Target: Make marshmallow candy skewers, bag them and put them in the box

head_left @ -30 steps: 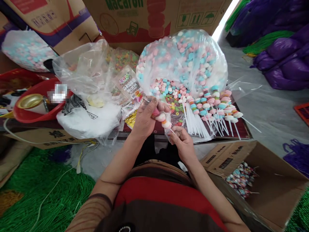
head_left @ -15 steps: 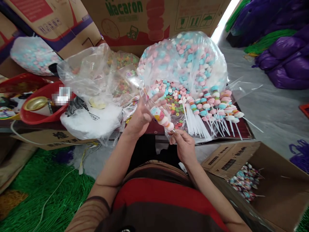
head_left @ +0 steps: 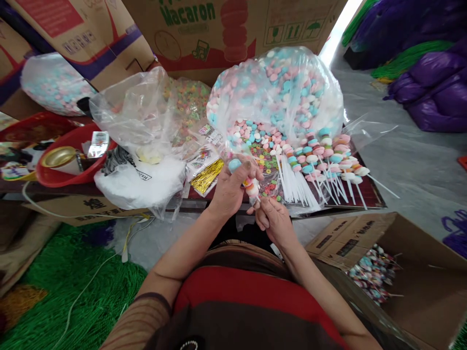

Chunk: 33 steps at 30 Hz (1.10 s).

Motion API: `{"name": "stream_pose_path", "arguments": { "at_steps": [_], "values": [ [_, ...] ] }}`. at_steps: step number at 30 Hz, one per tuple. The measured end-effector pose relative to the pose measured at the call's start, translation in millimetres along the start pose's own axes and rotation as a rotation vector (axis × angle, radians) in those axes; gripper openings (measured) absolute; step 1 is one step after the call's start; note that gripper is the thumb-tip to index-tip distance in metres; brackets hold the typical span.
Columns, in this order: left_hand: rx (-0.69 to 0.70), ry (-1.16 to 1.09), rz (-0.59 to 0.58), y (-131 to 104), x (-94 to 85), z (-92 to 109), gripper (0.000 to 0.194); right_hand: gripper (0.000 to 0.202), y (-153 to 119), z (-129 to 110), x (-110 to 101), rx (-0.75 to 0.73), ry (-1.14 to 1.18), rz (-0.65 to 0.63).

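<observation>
A marshmallow candy skewer (head_left: 251,188) with pastel pieces, a blue one at its top, is held between my hands in front of the table edge. My left hand (head_left: 231,187) is wrapped round the candy pieces; a clear plastic sleeve seems to be over them, though fingers hide much of it. Just below, my right hand (head_left: 273,216) pinches the white stick at its base. Several finished-looking skewers (head_left: 324,155) lie to the right, beside a bundle of white sticks (head_left: 297,187). Loose small candies (head_left: 260,141) and ring-shaped gummies (head_left: 268,167) are spread behind my hands.
Big bags of pastel candies (head_left: 277,92) stand at the back before a cardboard carton (head_left: 233,34). Left are gold twist ties (head_left: 207,177), a white plastic bag (head_left: 142,180) and a red basket (head_left: 51,180). An open box (head_left: 419,291) at lower right holds wrapped skewers.
My left hand has moved right and down, closing round the candy pieces from beside the clear sleeve. The right hand stays on the stick. Gold twist ties now show at left.
</observation>
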<state>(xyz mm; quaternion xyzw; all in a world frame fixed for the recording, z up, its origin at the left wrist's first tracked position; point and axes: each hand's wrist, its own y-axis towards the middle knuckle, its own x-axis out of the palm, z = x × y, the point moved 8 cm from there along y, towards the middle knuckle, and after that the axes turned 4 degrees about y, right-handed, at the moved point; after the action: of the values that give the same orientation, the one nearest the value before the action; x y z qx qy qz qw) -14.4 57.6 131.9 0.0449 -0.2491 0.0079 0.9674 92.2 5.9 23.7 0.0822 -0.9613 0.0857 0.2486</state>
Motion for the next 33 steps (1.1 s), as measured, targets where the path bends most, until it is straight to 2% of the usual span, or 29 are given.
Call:
{"name": "stream_pose_path", "arguments": {
  "at_steps": [3,7,10,12,14,16,18,20,22,25,29,31,33],
  "values": [
    [-0.016,-0.013,0.01,4,-1.9,2,0.045,0.04,2,-3,-4,-0.007,0.019,0.017],
    [0.014,-0.009,0.031,9,-6.9,2,0.046,0.035,2,-12,-11,-0.12,-0.159,0.074],
    [-0.027,0.055,-0.015,1,-7.7,-16,0.046,0.031,0,-16,-8,-0.166,-0.213,0.108],
    [-0.128,0.107,-0.088,-9,-8.3,-36,0.044,0.033,1,-16,-4,-0.164,-0.165,0.088],
    [-0.194,0.127,-0.187,-15,-9.2,-45,0.049,0.035,2,-15,-2,-0.161,-0.125,0.079],
    [-0.15,0.09,-0.24,-12,-12.7,-34,0.066,0.036,3,-14,-6,-0.16,-0.113,0.104],
    [-0.068,0.033,-0.207,0,-18.8,-13,0.073,0.036,3,-11,-9,-0.151,-0.113,0.114],
    [-0.017,0.011,-0.135,12,-22.4,4,0.065,0.038,2,-7,-9,-0.129,-0.117,0.091],
    [0.019,0.013,-0.068,18,-21.0,11,0.052,0.039,2,-4,-6,-0.095,-0.131,0.069],
    [-0.012,0.031,-0.028,8,-13.1,-7,0.044,0.042,1,-3,-2,-0.073,-0.147,0.072],
    [-0.196,0.08,-0.102,-13,-8.3,-48,0.049,0.045,2,-10,3,-0.097,-0.165,0.058],
    [-0.198,0.102,-0.182,-13,-9.5,-47,0.057,0.043,2,-12,2,-0.104,-0.153,0.054],
    [-0.131,0.097,-0.219,-5,-14.9,-28,0.074,0.042,2,-12,0,-0.114,-0.132,0.053]
  ]
}}
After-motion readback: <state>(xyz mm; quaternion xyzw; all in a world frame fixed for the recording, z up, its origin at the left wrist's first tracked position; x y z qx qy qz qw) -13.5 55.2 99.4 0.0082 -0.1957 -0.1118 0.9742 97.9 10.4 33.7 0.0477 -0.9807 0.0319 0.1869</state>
